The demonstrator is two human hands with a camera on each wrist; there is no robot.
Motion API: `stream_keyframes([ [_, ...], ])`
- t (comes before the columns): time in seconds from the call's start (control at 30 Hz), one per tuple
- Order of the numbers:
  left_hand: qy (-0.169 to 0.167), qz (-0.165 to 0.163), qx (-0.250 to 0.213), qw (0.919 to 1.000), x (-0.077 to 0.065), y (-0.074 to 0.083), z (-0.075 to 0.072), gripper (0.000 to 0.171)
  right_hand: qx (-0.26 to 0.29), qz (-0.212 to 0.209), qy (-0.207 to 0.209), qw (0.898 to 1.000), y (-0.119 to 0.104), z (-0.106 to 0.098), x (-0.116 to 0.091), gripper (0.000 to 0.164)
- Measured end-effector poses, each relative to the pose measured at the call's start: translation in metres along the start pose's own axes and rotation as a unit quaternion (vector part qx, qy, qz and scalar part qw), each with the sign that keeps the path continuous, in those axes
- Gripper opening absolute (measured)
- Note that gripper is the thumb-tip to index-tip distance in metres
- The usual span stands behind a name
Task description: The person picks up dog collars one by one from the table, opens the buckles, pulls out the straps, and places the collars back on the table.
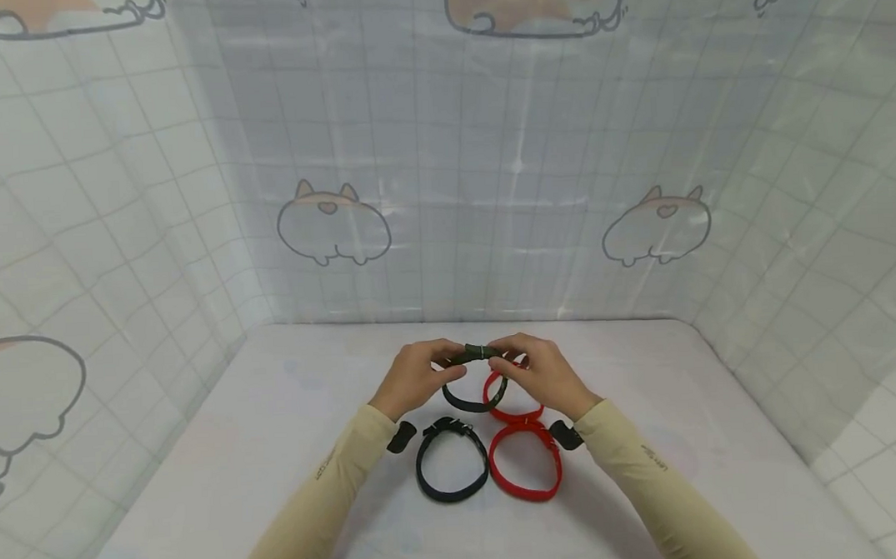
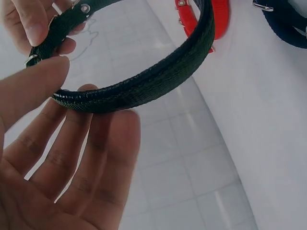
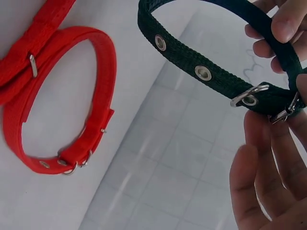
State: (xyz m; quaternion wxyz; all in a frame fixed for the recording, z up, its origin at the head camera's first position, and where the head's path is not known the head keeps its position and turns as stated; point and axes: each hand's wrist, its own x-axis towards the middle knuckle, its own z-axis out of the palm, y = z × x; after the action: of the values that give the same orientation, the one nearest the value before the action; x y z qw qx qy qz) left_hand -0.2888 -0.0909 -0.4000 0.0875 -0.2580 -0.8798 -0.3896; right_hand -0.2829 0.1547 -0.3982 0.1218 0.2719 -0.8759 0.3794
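Observation:
Both hands hold a dark green pet collar (image 1: 469, 407), buckled into a loop, above the far part of the table. My left hand (image 1: 416, 374) pinches its left side between thumb and fingers; the left wrist view shows the thumb on top of the strap (image 2: 144, 88). At the buckle (image 3: 288, 111), my right hand (image 3: 273, 177) pinches the strap, its thumb partly cut off by the frame edge. Metal eyelets (image 3: 203, 73) run along the band. Beyond and below the green collar lies a red collar (image 1: 517, 416), partly hidden by it and the right hand (image 1: 545, 373).
Nearer on the white table (image 1: 331, 351) lie a second red collar (image 1: 528, 494), touching the first, and a black or dark navy collar (image 1: 450, 496) to its left. A tiled-pattern sheet (image 1: 446, 229) with dog drawings encloses the table at the back and sides.

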Motion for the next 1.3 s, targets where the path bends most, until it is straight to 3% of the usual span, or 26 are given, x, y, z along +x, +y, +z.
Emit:
stream_keyframes([
  [0.4,-0.032,0.001,-0.040,0.9987,0.007,0.006,0.003,0.030,0.045,0.001,0.001,0.999,-0.003,-0.001,-0.003,0.027],
  [0.63,-0.047,0.021,-0.076,0.9958,0.010,0.005,0.006,0.035,0.059,-0.006,0.005,0.998,-0.005,-0.003,-0.007,0.026],
  [0.93,-0.045,0.044,-0.101,0.9928,0.009,0.004,0.010,0.031,0.046,0.010,-0.008,0.999,-0.003,-0.005,-0.007,0.025],
  [1.3,-0.005,0.072,-0.075,0.9946,0.007,-0.002,0.013,0.025,0.086,0.043,0.006,0.995,-0.001,-0.002,-0.008,0.024],
])
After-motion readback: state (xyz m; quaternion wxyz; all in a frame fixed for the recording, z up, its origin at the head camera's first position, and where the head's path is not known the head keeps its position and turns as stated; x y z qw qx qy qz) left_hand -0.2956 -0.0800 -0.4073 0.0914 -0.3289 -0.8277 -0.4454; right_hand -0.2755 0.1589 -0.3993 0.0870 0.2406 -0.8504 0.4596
